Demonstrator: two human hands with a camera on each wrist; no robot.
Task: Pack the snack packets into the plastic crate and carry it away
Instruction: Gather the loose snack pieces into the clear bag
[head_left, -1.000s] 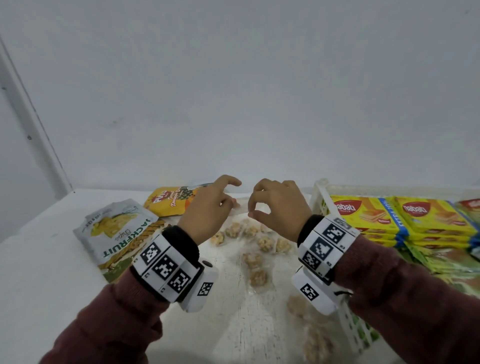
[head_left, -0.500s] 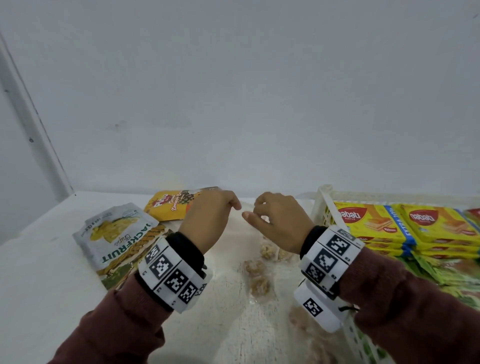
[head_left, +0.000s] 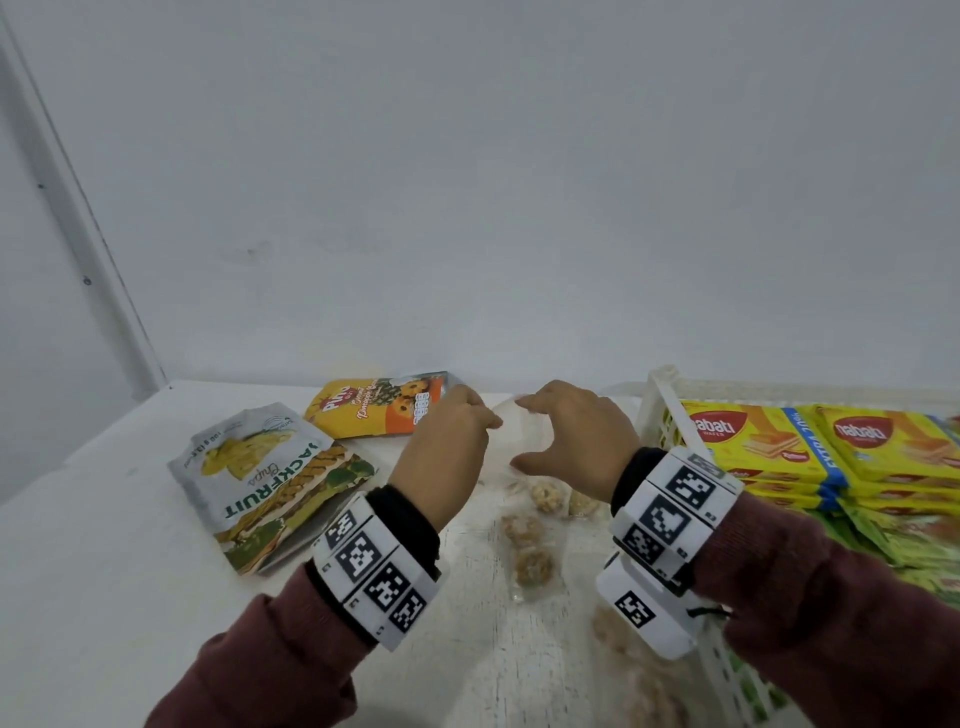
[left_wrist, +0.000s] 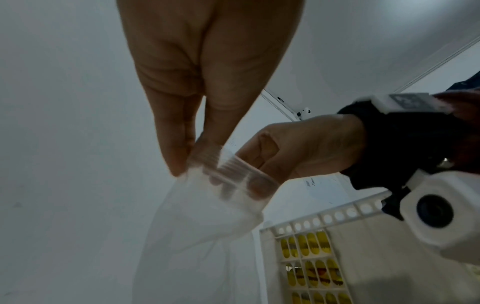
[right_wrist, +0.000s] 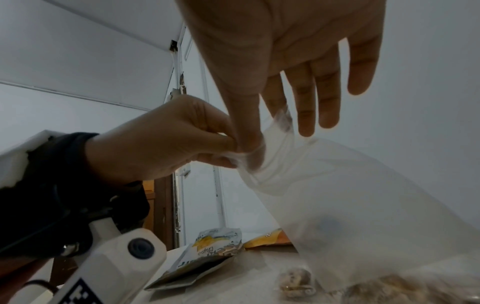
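Two hands meet over the centre of the head view, both pinching the top edge of a clear plastic bag (head_left: 519, 447) of small wrapped snacks. The left hand (head_left: 447, 457) nips the bag's ribbed top strip between thumb and fingertips. The right hand (head_left: 571, 441) pinches the same strip between thumb and forefinger, its other fingers spread loose, as the right wrist view shows. The hands sit almost touching.

The bag hangs from this shared grip, its lower part trailing on the white surface (head_left: 104, 571), where more wrapped snacks (head_left: 530, 566) lie toward the lower centre.

The step looks like taking up the bag to move it into the crate (head_left: 654, 410), which stands at the right of the frame, just beside the right hand and already stacked with yellow wafer packets (head_left: 748, 441). To do it well, the grip should probably stay on the firm top strip so the thin film does not tear or spill.

A jackfruit chips pouch (head_left: 270, 478) and an orange packet (head_left: 379, 410) lie at centre left, just beside the left hand, not yet packed.
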